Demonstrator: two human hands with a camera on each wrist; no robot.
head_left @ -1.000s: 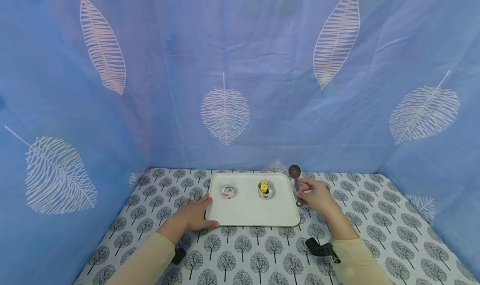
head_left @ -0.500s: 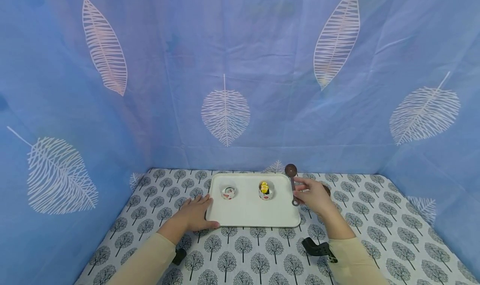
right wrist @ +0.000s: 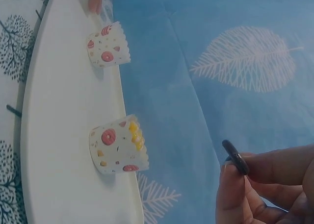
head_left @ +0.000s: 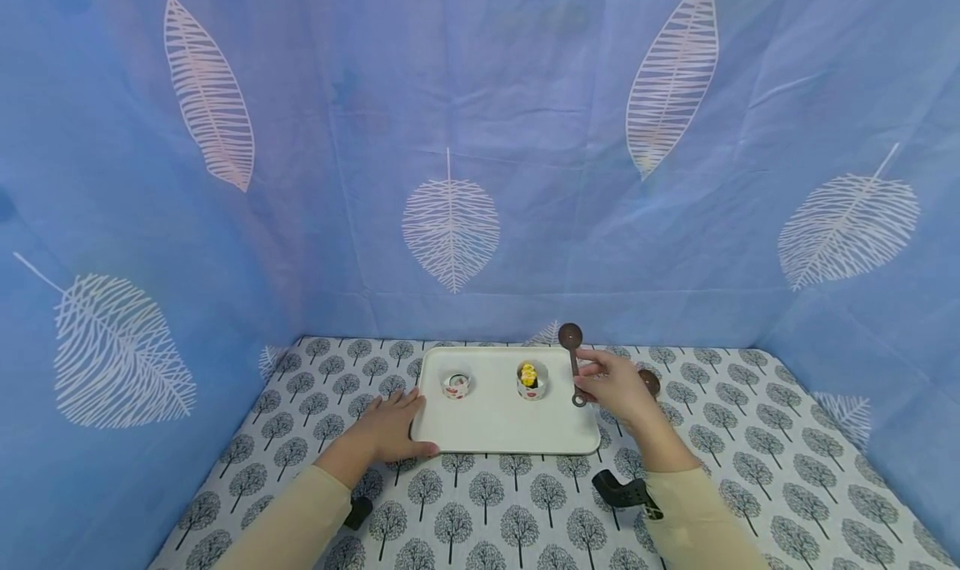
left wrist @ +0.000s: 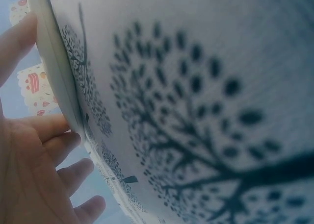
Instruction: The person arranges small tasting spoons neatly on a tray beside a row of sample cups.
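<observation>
Head view, lower half: the right hand [head_left: 618, 391] is pinching a brown scoop [head_left: 570, 337]; the left hand [head_left: 384, 431], fingers apart, is touching a tray [head_left: 495, 427].

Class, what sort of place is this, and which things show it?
Probably a staged indoor tabletop rather than a kitchen: a blue, white-leaf-printed fabric backdrop stands around three sides of a white, dark-tree-printed tablecloth, bearing a cream rectangular tray.

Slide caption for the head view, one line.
Left hand touches a white tray bearing two baking cups; right hand holds a brown measuring spoon.
</observation>
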